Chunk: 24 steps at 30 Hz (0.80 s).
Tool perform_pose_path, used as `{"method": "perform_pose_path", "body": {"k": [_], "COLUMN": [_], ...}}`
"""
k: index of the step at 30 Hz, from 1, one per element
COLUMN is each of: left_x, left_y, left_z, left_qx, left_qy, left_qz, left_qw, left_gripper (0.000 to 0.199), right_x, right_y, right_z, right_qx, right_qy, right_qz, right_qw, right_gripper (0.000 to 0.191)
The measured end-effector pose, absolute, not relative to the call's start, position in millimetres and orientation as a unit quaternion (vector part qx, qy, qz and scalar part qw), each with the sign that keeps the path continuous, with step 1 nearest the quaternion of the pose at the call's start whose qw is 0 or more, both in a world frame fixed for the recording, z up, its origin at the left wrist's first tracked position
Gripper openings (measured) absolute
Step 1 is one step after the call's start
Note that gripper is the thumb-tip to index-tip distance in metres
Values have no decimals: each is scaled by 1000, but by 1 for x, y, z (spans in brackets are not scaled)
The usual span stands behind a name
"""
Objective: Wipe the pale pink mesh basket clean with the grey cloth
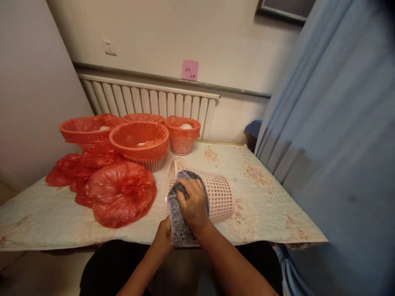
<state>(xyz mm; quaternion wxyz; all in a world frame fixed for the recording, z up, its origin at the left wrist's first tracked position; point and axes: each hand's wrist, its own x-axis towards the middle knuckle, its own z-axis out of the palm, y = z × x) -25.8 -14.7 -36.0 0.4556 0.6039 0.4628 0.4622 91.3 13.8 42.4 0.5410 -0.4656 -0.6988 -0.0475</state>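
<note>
A pale pink perforated wastebasket lies on its side on the table, its mouth facing left. My right hand presses a grey speckled cloth against the basket's side near the rim, its fingers bent over the cloth. My left hand is at the lower edge of the basket's mouth and grips the basket there; the cloth hides most of its fingers. Just left of the basket sits a crumpled red plastic bag.
Behind the bag stand several baskets lined with red bags, among them a front basket, a left basket and a right basket. A radiator runs along the wall. A blue curtain hangs on the right of the flowered tablecloth.
</note>
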Motion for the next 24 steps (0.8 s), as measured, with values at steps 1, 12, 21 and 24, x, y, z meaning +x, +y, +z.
{"method": "perform_pose_path", "body": {"k": [1, 12, 21, 24], "left_x": [-26, -27, -25, -26], "left_y": [-16, -21, -17, -17], "left_z": [-37, -45, -52, -51], "left_qx": [615, 654, 653, 657], "left_qy": [456, 482, 473, 465], "left_qz": [454, 409, 414, 413], "left_qw": [455, 416, 421, 427], "left_gripper": [26, 39, 36, 36], "right_x": [94, 187, 254, 226], "right_y": [17, 42, 19, 1], "right_z": [44, 18, -28, -42], "right_qx": [-471, -570, -644, -639], "right_qy": [-696, -656, -515, -483], "right_qz": [-48, -89, -146, -161], "right_qw": [540, 487, 546, 576], "right_gripper": [24, 26, 29, 28]}}
